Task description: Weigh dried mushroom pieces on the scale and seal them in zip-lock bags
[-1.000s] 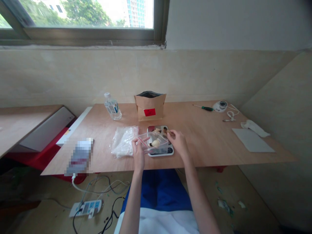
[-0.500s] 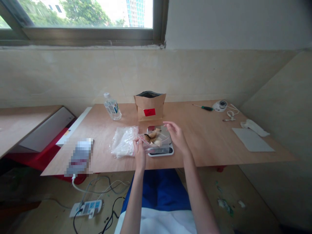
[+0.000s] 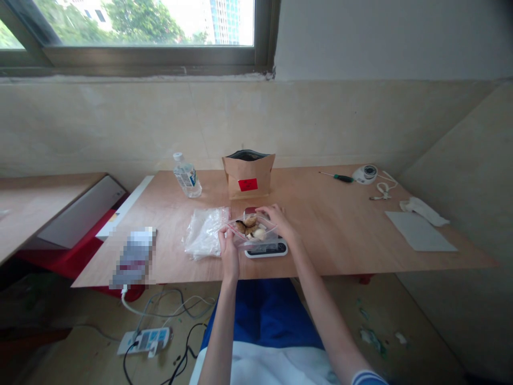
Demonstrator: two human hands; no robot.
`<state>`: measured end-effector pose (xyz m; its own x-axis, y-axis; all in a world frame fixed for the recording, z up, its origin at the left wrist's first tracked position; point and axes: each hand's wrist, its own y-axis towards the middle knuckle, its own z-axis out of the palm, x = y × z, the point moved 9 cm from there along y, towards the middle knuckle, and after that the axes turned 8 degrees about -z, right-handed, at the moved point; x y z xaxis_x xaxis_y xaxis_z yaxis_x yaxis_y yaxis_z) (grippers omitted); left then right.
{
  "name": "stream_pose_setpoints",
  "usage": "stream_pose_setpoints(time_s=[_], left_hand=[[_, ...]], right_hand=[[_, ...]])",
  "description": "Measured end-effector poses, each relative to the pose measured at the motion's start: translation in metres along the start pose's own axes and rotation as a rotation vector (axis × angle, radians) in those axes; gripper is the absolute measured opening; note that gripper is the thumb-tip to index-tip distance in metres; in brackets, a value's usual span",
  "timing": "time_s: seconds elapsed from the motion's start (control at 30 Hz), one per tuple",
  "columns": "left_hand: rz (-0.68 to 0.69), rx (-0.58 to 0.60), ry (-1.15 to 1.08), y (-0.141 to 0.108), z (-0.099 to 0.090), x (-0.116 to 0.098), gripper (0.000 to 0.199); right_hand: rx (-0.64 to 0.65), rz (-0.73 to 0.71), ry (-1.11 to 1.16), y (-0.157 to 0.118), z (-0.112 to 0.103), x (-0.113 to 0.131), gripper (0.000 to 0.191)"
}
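Pinched firmly at its left edge between thumb and bent fingers of the left hand [image 3: 228,251], at the centre of the frame: a clear plastic zip bag with a red-lined mouth [image 3: 249,241], gaping up toward the camera; inside, heaped together, brown wrinkled dried lumps [image 3: 250,220] and a smooth cream-coloured rounded lump [image 3: 259,234]; at the bag's far right corner, half closed with fingers curled, the right hand [image 3: 276,218]; perhaps gripping the film there, though too small and soft to tell for sure; beneath the bag and partly hidden by it, a flat white-rimmed scale with a dark front strip [image 3: 265,255]; left of centre, just beside the left hand, a crinkled pile of clear plastic bags [image 3: 204,235]; above centre, upright and open-topped, a brown paper pouch [image 3: 250,170] with a red label [image 3: 247,185]; seemingly at the bagging step, with lumps inside and mouth unsealed; next, would likely call for holding both edges level, then closing without spilling.
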<state>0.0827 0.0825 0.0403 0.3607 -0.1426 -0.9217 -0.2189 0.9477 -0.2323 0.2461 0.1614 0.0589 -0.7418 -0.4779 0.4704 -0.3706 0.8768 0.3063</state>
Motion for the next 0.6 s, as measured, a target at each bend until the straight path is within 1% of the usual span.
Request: stream_pose_setpoints(time_s=[0.13, 0.27, 0.33, 0.43, 0.5, 0.6], left_hand=[[0.024, -0.005, -0.007, 0.000, -0.002, -0.001, 0.024], [0.073, -0.050, 0.013, 0.002, -0.008, -0.004, 0.024], [0.097, -0.067, 0.024, 0.002, -0.010, -0.006, 0.024], [0.095, -0.055, 0.020, 0.004, -0.010, -0.006, 0.024], [0.093, -0.053, 0.023, 0.004, -0.011, -0.005, 0.024], [0.123, -0.072, 0.055, 0.004, -0.014, -0.006, 0.025]], right_hand=[[-0.057, -0.015, 0.008, -0.003, -0.002, 0.004, 0.032], [-0.008, -0.070, -0.021, -0.001, 0.005, 0.012, 0.036], [0.010, -0.068, -0.059, 0.000, 0.009, 0.012, 0.031], [-0.020, -0.066, -0.062, 0.000, 0.008, 0.010, 0.018], [-0.099, -0.037, 0.005, -0.002, 0.000, 0.008, 0.017], [-0.326, 0.090, 0.268, -0.010, -0.025, -0.001, 0.027]])
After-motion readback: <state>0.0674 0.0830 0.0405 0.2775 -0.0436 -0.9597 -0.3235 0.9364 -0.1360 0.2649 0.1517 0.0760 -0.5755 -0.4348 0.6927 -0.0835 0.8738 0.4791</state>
